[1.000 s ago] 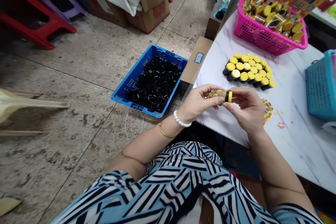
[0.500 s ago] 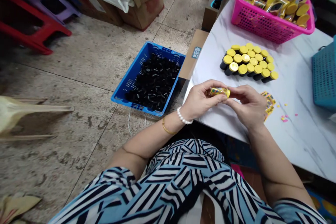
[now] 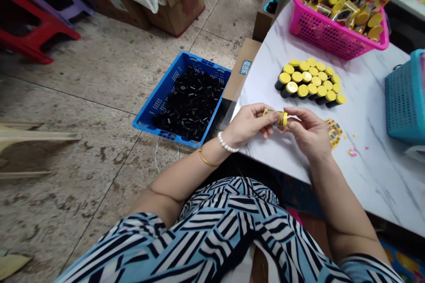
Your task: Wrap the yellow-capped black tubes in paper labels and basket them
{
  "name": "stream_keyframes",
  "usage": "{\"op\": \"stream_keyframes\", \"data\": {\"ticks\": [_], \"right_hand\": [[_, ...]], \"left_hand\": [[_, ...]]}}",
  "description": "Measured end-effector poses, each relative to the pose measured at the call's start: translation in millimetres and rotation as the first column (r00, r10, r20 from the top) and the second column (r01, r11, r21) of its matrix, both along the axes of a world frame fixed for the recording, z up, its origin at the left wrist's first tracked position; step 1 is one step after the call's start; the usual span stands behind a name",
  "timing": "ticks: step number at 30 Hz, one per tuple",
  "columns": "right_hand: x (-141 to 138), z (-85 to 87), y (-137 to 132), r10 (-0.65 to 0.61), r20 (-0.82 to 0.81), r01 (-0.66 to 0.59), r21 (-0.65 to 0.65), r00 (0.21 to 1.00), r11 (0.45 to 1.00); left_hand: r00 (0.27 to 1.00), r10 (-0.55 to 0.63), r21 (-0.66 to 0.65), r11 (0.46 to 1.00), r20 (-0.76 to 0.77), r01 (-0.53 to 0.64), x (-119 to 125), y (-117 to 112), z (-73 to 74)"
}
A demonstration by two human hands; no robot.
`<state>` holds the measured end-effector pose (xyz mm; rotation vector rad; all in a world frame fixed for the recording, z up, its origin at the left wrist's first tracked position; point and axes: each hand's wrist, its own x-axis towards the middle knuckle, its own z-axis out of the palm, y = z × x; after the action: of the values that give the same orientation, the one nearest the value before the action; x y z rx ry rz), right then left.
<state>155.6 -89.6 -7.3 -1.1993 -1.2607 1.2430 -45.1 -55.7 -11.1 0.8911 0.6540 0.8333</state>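
Note:
A small tube with a yellow cap and a printed yellow label (image 3: 281, 118) lies sideways in my left hand (image 3: 249, 124), thumb and fingers closed around it. Its capped end points right, toward my right hand (image 3: 309, 130). The index finger and thumb of that hand are apart beside the cap, with a pale gap between them; whether a fingertip touches the tube I cannot tell. Beyond both hands, black tubes with yellow caps (image 3: 310, 80) stand close together in rows. A patterned yellow label sheet (image 3: 333, 132) lies on the table, partly behind my right hand.
A pink basket (image 3: 335, 37) of wrapped yellow-capped tubes is at the table's back. To the right is a teal basket (image 3: 403, 101). Small pink and yellow bits (image 3: 352, 152) lie on the marble-patterned table (image 3: 375, 185). A blue crate (image 3: 141, 117) of black pieces sits at left.
My right finger and thumb have parted from the yellow cap. The tube now shows more of its cap, still in my left hand. The whole view has shifted slightly.

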Motion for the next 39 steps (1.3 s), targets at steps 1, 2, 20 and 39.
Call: {"op": "stream_keyframes", "data": {"ticks": [1,2,20,39], "right_hand": [[0.5,-0.2,0.5,0.011,-0.022,-0.011,-0.014,1.000,1.000],[0.6,-0.4,0.9,0.018,-0.043,-0.020,-0.036,0.999,0.999],[-17.2,-4.4,-15.1,-0.304,0.265,0.208,0.335,0.915,0.919],[-19.0,-5.1,-1.5,-0.185,-0.120,0.145,-0.283,0.975,0.948]], "left_hand": [[1.000,-0.016,-0.012,1.000,0.016,0.016,0.1,1.4,-0.6],[0.999,-0.033,-0.020,0.999,0.030,0.034,0.0,2.8,-1.1],[0.993,0.051,-0.042,0.998,0.106,-0.047,5.0,7.5,-2.8],[0.980,0.197,0.256,0.950,-0.041,-0.180,3.1,6.6,-10.3]]}}
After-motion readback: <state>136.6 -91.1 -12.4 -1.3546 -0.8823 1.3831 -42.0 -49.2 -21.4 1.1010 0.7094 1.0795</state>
